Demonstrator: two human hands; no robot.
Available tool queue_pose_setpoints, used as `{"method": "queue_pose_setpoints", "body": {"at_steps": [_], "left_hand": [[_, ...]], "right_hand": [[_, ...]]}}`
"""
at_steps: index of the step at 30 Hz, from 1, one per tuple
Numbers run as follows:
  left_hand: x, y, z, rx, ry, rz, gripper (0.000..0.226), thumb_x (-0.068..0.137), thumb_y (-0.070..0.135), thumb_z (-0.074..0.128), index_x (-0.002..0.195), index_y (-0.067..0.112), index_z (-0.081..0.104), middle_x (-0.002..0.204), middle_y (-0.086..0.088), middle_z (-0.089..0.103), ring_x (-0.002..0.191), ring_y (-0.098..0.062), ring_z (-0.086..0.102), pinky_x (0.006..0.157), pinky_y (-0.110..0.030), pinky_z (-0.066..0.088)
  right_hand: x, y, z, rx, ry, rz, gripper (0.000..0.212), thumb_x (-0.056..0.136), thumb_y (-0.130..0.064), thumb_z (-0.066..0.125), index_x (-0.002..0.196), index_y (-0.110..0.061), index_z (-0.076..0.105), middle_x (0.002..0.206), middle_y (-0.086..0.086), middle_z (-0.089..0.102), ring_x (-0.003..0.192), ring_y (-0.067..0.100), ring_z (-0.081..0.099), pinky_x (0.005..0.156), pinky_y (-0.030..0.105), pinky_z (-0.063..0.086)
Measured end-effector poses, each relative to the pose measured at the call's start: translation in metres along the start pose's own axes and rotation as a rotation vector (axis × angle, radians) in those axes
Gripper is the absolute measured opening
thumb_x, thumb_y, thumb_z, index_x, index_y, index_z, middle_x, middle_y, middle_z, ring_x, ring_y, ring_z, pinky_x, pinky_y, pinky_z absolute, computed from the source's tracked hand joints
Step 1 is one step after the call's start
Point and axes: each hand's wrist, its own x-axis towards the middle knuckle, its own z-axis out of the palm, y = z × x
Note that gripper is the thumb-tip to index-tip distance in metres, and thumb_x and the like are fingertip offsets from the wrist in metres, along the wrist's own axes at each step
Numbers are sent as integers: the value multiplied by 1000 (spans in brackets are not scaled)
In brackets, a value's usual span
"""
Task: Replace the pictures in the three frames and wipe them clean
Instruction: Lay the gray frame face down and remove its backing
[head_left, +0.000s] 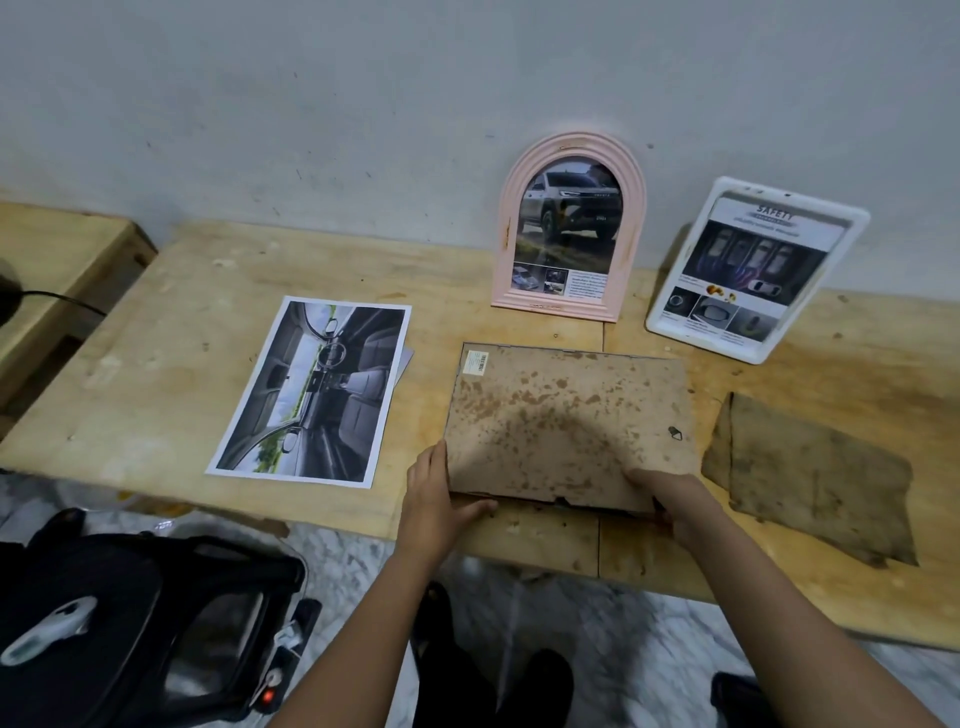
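On table (156, 364), left hand (439, 499) and right hand (672, 501) reaching forward, fingers (478, 508) gripping near corners of face-down frame (566, 415)

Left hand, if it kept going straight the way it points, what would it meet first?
The face-down frame, whose near-left corner the left hand holds; beyond it, probably the pink arched frame, though depth is unclear.
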Motion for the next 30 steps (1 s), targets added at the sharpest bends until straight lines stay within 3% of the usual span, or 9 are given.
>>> {"method": "queue_pose_setpoints", "body": {"at_steps": [2, 5, 10, 17, 20, 22, 25, 30], "left_hand": [[0, -2, -1, -10, -4, 8, 97, 65, 39, 81, 143, 16, 28, 140, -2, 39, 128, -20, 34, 103, -32, 34], [1, 0, 1, -58, 18, -12, 95, 64, 30, 83, 142, 15, 31, 138, -4, 40, 126, -22, 35, 103, -32, 33], [-2, 2, 2, -112, 38, -12, 101, 58, 42, 85, 140, 15, 33, 136, -2, 42, 125, -21, 36, 102, -29, 31], [-4, 3, 5, -116, 59, -25, 105, 56, 43, 86, 141, 13, 32, 138, -4, 41, 127, -22, 35, 104, -32, 31], [-3, 6, 6, -141, 73, -42, 101, 53, 40, 87, 136, 15, 37, 133, -4, 45, 123, -24, 37, 96, -32, 34], [-1, 6, 7, -168, 78, -62, 97, 51, 38, 88, 133, 17, 40, 129, -5, 47, 121, -24, 39, 89, -28, 32], [0, 8, 8, -201, 85, -83, 94, 53, 31, 88, 132, 14, 41, 128, -7, 47, 121, -27, 39, 91, -32, 35], [2, 10, 6, -230, 84, -120, 92, 54, 35, 88, 132, 16, 44, 128, -8, 47, 120, -29, 42, 96, -41, 42]], "right_hand": [[0, 0, -2, -13, -6, 0, 59, 81, -21, 71, 129, 0, 41, 124, 15, 50, 112, 35, 49, 78, 37, 43], [-4, -4, -3, -62, 7, -9, 54, 82, -22, 70, 122, 0, 43, 106, 13, 49, 92, 30, 49, 72, 36, 44], [-5, -7, -5, -58, 24, -40, 45, 80, -22, 71, 112, -6, 43, 103, 12, 50, 86, 28, 50, 53, 31, 42], [-7, -2, -7, -41, 12, -14, 40, 80, -22, 71, 102, -8, 41, 103, 13, 51, 75, 24, 50, 52, 31, 42], [-9, -5, -9, -29, 6, -20, 41, 81, -22, 71, 106, -8, 42, 99, 11, 52, 70, 22, 50, 51, 30, 41], [-11, -10, -11, -7, 0, -32, 39, 81, -21, 70, 106, -9, 42, 98, 10, 53, 73, 22, 52, 52, 29, 42], [-16, -17, -14, 17, 13, -99, 40, 81, -21, 70, 110, -8, 45, 103, 11, 55, 83, 24, 54, 51, 28, 42], [-28, -24, -18, 165, 25, -442, 38, 87, -17, 63, 120, -15, 44, 116, 0, 55, 105, 21, 54, 76, 34, 50]]}}
